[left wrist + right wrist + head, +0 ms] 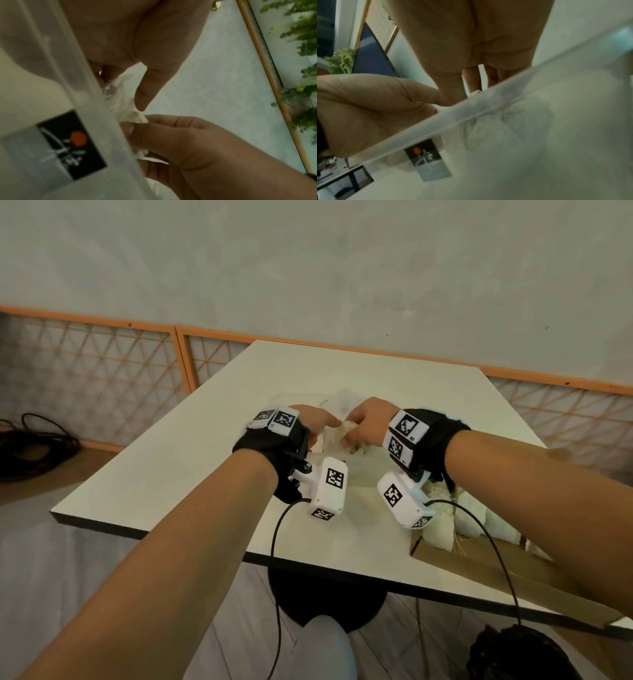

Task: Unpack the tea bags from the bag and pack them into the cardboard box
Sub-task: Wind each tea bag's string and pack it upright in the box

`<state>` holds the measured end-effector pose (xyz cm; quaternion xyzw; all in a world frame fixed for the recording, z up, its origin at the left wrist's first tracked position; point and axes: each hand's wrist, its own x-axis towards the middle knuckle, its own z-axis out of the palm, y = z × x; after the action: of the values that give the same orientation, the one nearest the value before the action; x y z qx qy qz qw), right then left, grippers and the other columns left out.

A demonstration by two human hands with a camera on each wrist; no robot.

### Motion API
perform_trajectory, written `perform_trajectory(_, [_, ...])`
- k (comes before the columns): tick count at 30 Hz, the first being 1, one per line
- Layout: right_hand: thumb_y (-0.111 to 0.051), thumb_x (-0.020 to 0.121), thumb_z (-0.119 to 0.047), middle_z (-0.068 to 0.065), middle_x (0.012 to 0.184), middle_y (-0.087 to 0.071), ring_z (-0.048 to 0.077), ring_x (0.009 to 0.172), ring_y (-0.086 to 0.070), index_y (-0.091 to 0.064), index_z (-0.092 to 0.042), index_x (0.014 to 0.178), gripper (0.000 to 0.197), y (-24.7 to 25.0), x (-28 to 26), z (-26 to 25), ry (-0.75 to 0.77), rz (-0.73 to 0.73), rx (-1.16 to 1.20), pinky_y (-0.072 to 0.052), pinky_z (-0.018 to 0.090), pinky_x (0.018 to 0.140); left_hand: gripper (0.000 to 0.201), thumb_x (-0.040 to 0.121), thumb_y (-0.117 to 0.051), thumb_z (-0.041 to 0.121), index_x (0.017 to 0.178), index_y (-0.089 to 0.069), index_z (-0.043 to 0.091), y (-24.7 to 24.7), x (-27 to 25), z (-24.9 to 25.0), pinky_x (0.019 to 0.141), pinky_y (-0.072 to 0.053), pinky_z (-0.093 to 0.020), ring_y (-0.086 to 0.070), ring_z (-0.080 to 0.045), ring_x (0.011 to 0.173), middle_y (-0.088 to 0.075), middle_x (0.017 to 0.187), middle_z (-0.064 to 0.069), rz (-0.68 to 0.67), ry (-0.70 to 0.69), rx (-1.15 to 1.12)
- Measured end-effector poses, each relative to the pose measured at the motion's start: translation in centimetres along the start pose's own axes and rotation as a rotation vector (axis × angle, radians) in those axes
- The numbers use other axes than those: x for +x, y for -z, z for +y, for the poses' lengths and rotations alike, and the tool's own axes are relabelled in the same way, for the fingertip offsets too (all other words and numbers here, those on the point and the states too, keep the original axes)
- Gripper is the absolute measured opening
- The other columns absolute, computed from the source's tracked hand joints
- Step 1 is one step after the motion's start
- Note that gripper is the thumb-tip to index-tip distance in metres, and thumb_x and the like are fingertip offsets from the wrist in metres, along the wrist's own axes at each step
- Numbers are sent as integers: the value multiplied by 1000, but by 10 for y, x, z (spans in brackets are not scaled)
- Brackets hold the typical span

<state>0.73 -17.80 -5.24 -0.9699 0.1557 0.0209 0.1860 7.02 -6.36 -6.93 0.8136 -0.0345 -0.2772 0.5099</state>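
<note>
Head view. One white table point(178, 470) carries the work. Two hands meet over its middle: the left hand point(313, 419) and the right hand point(366, 422), each with fingers curled onto one translucent plastic bag point(334, 440) that lies on the table between them. One cardboard box point(479, 559) sits at the table's near right corner, open, with several pale tea bags point(442, 529) inside; their number cannot be counted, since the right forearm and one wrist camera point(406, 501) cover part of them. A second wrist camera point(329, 487) hangs below the left wrist. Two black cables run down from the cameras past the table's near edge. One coil of black cable point(30, 446) lies on the floor left of the table; an orange lattice fence point(102, 371) stands behind the table.

Left wrist view. The left hand point(137, 40) pinches crumpled white material point(130, 108) at the bag's mouth; the right hand point(180, 142) pinches the same material from below. The bag point(96, 121) crosses the frame, with one black label with an orange dot point(72, 144) seen through it. Green foliage point(302, 54) stands beyond the table.

Right wrist view. The right hand point(471, 40) and left hand point(368, 108) both grip the bag's rim point(471, 111). One bundled tea bag point(505, 128) shows blurred through the plastic, inside the bag.
</note>
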Motion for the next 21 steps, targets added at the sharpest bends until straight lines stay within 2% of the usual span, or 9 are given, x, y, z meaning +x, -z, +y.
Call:
perform_trajectory(2, [-75,74,-25,-1,93,-62,17,81,-55,-65,-17,118,45,1,-4,5,20,11,-5,-43,22,61,32,75,-69,24,100,-62,5,-1,8,-1,88,-48,-34,-62,-24,88,-66,96,-9,-31,-30,-72])
perform_trajectory(5, [-75,75,-24,4,117,-58,24,99,-57,-59,-23,125,53,2,-9,12,19,11,-4,-50,30,80,43,82,-57,16,123,-55,2,-1,12,-3,95,-49,-49,-61,-38,109,-61,124,-16,-80,-24,-133])
perform_trajectory(7, [-72,78,-23,6,127,-55,25,111,-55,-56,-22,128,53,3,-13,16,28,33,-44,-46,30,86,43,80,-55,11,122,-53,1,1,19,-8,90,-50,-53,-63,-40,107,-61,122,-21,-95,3,-174])
perform_trajectory(10, [-68,81,-23,7,128,-56,26,110,-57,-54,-20,129,50,5,-18,18,55,77,-40,-43,26,85,49,54,-57,6,103,-59,0,6,54,-20,92,-45,-61,-62,-42,107,-62,122,-24,-108,47,-238])
perform_trajectory(13, [-67,81,-27,7,131,-54,26,116,-52,-49,-18,132,55,6,-20,14,87,101,-75,-40,27,89,66,46,-55,1,112,-58,-4,12,48,-17,92,-43,-61,-64,-44,102,-64,116,-26,-105,82,-292])
perform_trajectory(15, [-67,80,-27,7,130,-55,26,115,-53,-49,-18,132,55,8,-20,9,114,119,-74,-40,27,87,58,59,-56,3,116,-56,-6,12,8,-7,87,-49,-55,-67,-40,90,-65,113,-24,-104,60,-313])
perform_trajectory(17, [-69,78,-23,6,119,-61,25,102,-58,-57,-18,123,47,9,-19,5,144,134,-29,-45,29,83,34,82,-57,15,110,-58,-4,8,-1,-5,72,-56,-40,-68,-32,75,-69,96,-19,-133,9,-347])
perform_trajectory(19, [-71,75,-19,3,103,-64,22,83,-58,-63,-18,111,37,11,-18,4,152,155,40,-48,28,73,40,92,-54,32,117,-59,1,6,-1,-6,66,-57,-32,-68,-28,77,-70,100,-14,-196,7,-401])
perform_trajectory(21, [-73,73,-16,2,92,-62,18,76,-55,-66,-16,101,29,12,-17,6,162,197,98,-44,23,64,48,96,-49,41,125,-56,4,6,5,-5,58,-58,-31,-68,-27,77,-68,105,-14,-217,8,-411])
